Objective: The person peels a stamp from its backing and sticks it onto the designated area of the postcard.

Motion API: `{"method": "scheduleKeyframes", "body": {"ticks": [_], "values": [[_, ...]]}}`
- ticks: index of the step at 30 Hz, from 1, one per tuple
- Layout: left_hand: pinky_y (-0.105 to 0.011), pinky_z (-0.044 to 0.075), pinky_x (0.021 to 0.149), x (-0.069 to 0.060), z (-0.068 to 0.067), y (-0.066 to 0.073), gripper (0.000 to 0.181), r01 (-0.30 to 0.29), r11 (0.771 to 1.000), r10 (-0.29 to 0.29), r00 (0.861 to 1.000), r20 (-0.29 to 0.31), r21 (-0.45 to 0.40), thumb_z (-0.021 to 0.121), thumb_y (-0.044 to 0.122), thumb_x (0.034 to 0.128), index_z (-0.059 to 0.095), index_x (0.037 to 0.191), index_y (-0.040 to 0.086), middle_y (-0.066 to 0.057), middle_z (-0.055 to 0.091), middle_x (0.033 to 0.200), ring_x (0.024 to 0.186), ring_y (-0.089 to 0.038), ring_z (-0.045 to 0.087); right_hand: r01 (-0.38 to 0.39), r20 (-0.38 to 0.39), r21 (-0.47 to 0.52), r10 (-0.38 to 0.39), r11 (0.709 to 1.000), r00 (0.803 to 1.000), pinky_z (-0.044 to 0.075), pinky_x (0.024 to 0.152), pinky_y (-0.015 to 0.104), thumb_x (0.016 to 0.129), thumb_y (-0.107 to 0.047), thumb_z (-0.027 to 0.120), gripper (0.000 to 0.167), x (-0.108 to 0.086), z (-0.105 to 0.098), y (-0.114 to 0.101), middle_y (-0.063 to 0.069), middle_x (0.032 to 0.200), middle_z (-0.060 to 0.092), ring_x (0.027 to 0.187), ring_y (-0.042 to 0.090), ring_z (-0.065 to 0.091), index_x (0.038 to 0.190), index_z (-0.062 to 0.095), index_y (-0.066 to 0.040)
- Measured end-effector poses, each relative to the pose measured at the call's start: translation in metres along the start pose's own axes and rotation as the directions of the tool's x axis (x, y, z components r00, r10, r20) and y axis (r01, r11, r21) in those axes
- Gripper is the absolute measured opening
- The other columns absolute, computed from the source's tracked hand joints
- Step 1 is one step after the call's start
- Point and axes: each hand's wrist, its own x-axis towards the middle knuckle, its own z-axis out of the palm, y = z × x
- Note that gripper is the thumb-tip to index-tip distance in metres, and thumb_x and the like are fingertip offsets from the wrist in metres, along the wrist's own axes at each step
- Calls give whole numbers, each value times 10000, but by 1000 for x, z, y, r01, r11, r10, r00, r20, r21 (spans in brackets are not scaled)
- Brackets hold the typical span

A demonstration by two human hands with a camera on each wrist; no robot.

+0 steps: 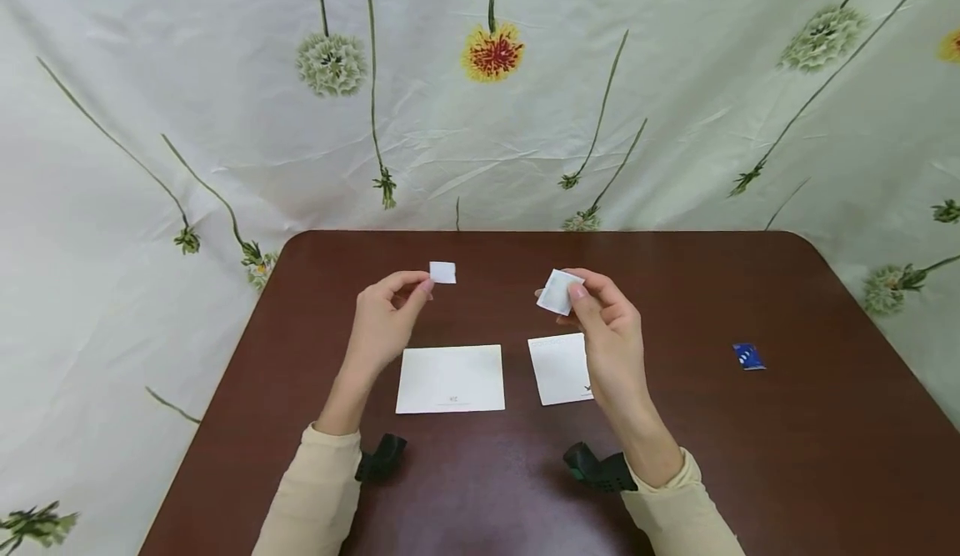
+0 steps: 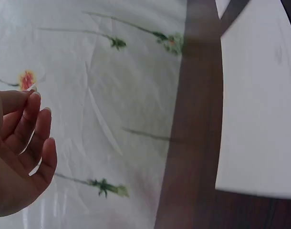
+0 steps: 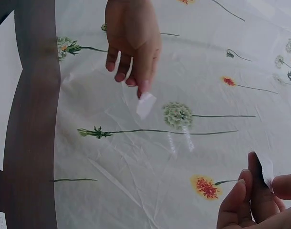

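In the head view my left hand (image 1: 382,323) pinches a small white square of paper (image 1: 443,272) between thumb and fingertips, above the table. My right hand (image 1: 611,331) grips a somewhat larger white square piece (image 1: 557,293), thumb in front and fingers behind. The right wrist view has both: the left hand (image 3: 133,43) with its paper hanging down, and the right hand (image 3: 253,205) with its piece seen nearly edge-on. From the left wrist, only a sliver of white paper (image 2: 32,88) shows at the fingertips. What the pieces are exactly, I cannot tell.
Below the hands, a white rectangular card or envelope (image 1: 450,379) lies flat, and a white square card (image 1: 559,368) lies right of it, partly covered by the right hand. A small blue packet (image 1: 748,357) lies farther right on the brown table (image 1: 675,256). Flowered cloth (image 1: 450,122) hangs behind.
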Motion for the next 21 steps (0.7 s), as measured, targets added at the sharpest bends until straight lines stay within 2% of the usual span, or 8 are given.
{"method": "scheduleKeyframes", "body": {"ticks": [2,5,10,13,15,18,21], "values": [[-208,451,592,8,-16,-16,180,94,995,-95,995,23,45,620,119,938,694,1037,-12,-133,691,827,723,-232,635,11,1,-7,-11,1000,1000,476,720,292,985,-28,497,160,0,1,0,45,929,707,910,216,654,1089,616,-48],[-273,486,670,18,-40,-43,264,222,968,-231,970,70,116,572,169,972,660,1115,-34,-193,683,901,829,-297,654,20,11,-20,-20,1000,1000,475,715,290,982,-23,500,156,-1,2,0,38,928,709,908,207,659,1090,613,-37],[-423,473,779,23,-70,-82,354,388,891,-427,893,142,237,490,221,1011,596,1209,-53,-228,659,1006,935,-331,613,25,23,-41,-24,999,999,478,718,294,977,-5,500,156,-4,2,1,30,915,713,893,193,665,1089,607,-23],[-424,454,798,23,-81,-101,362,461,856,-503,846,178,233,467,204,1018,579,1214,-79,-209,656,1005,916,-309,597,29,30,-42,-28,999,999,481,721,308,973,0,505,157,-5,3,2,30,916,713,881,190,673,1083,612,-34],[-399,443,785,23,-86,-110,357,492,840,-535,822,196,229,462,188,1018,575,1209,-91,-180,659,978,880,-270,588,33,36,-42,-31,999,999,480,723,318,971,-8,514,154,-6,3,3,31,911,714,877,186,674,1080,617,-47],[-372,441,761,25,-91,-118,342,515,823,-562,801,208,239,453,160,1018,573,1205,-101,-137,656,941,824,-223,578,43,48,-39,-41,998,998,477,718,311,970,-20,524,149,-6,4,3,34,905,714,876,185,674,1080,619,-51],[-376,454,743,28,-95,-121,338,511,810,-572,796,196,288,455,154,1014,586,1187,-106,-125,657,909,781,-203,580,51,56,-38,-49,998,997,476,712,293,970,-19,525,147,-6,5,4,35,898,714,871,182,673,1082,617,-43]]}}
